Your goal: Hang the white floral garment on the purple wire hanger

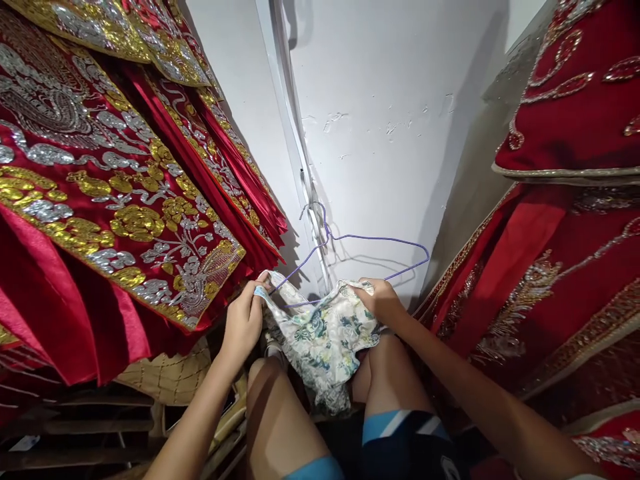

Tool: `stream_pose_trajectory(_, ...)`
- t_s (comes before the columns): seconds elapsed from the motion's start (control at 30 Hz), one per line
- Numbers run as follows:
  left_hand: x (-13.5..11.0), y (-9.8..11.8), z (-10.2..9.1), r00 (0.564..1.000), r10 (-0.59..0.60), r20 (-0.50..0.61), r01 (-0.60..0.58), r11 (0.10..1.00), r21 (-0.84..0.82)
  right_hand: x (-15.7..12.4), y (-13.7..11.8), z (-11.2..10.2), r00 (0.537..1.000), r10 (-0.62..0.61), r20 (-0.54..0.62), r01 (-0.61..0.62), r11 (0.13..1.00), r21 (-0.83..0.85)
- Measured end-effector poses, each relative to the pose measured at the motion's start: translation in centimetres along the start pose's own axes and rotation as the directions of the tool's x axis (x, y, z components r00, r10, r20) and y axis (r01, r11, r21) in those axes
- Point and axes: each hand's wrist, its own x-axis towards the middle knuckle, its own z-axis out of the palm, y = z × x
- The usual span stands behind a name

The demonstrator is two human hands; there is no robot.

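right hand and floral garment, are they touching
Touching: the head view shows the right hand gripping the upper edge of the floral garment.

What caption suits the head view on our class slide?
Left hand and right hand hold a floral garment, a purple hanger at its opening, between red embroidered garments.

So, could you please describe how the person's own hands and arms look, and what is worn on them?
The left hand and right hand are bare, without gloves; I can make out no rings. The left forearm and right forearm are slender, with no watch, bracelet or clear marking visible.
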Motion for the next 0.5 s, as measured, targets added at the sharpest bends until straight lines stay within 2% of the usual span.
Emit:
stream_pose_trajectory(0.1,0.6,1.3,0.4,0.997,0.025,-0.067,-0.03,0.997,-0.077,-0.2,-0.1,0.3,1.0,0.007,-0.023,-0.007,1.0,-0.022)
stream_pose_trajectory(0.23,1.5,2.8,1.5,0.988,0.146,0.047,-0.138,0.98,-0.145,-0.9,-0.4,1.7,0.997,0.02,0.075,-0.03,0.989,0.144)
stream_pose_trajectory(0.33,2.5,2.6,2.4,0.99,0.138,0.026,-0.136,0.988,-0.072,-1.5,-0.5,1.9,0.992,-0.049,0.112,0.024,0.976,0.215)
stream_pose_trajectory(0.43,3.1,1.3,2.7,0.996,0.071,0.047,-0.07,0.997,-0.02,-1.9,-0.1,0.4,0.989,-0.115,0.096,0.099,0.982,0.163)
stream_pose_trajectory(0.5,3.0,0.6,2.7,0.997,0.057,0.051,-0.057,0.998,0.013,-1.6,0.6,-1.5,0.996,-0.088,0.008,0.088,0.994,0.069)
